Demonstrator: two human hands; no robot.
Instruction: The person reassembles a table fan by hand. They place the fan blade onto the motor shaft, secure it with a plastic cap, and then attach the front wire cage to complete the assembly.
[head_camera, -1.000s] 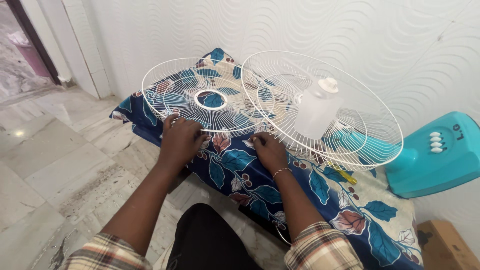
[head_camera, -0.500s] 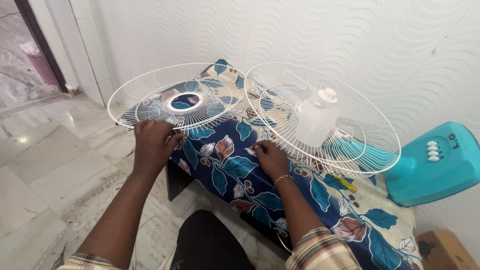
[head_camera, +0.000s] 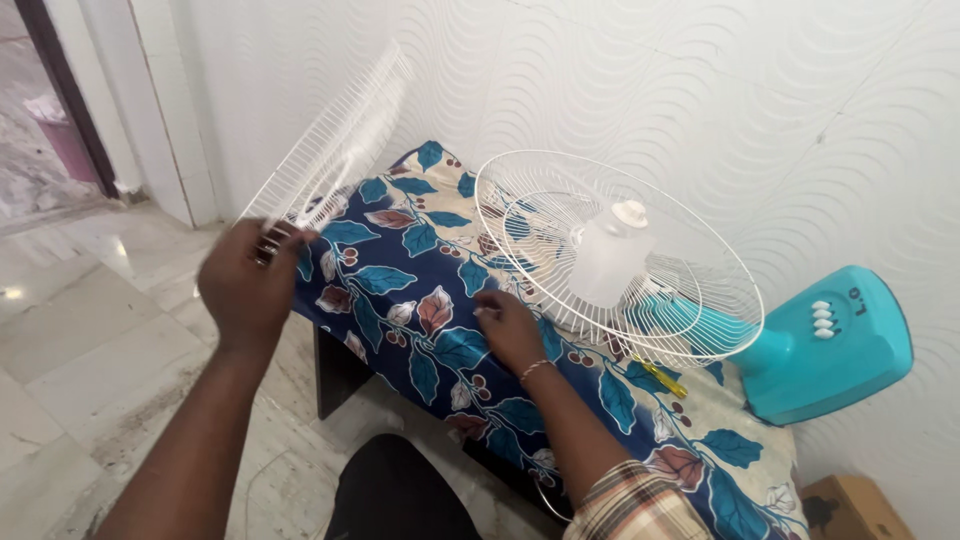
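White wire fan guard (head_camera: 330, 140), blurred, stands tilted up on edge off the left end of the table, its lower rim pinched in the left hand (head_camera: 250, 285). Right hand (head_camera: 508, 328) rests half-curled, empty, on the floral tablecloth (head_camera: 420, 300), just beside a second guard (head_camera: 690, 300) holding a translucent fan hub (head_camera: 608, 258). Farthest right sits a teal fan base (head_camera: 830, 345).

Front fan guard (head_camera: 330, 140), flat on table a second ago, now lifted clear, swung up on edge, motion-blurred against wall. Left hand (head_camera: 250, 285) raised off table with it, grip closed on lower rim. Leaf-print cloth (head_camera: 420, 290) uncovered where guard lay. Right hand (head_camera: 508, 325) shifted slightly along cloth, near rim of second guard (head_camera: 690, 300). View moved slightly right and back.
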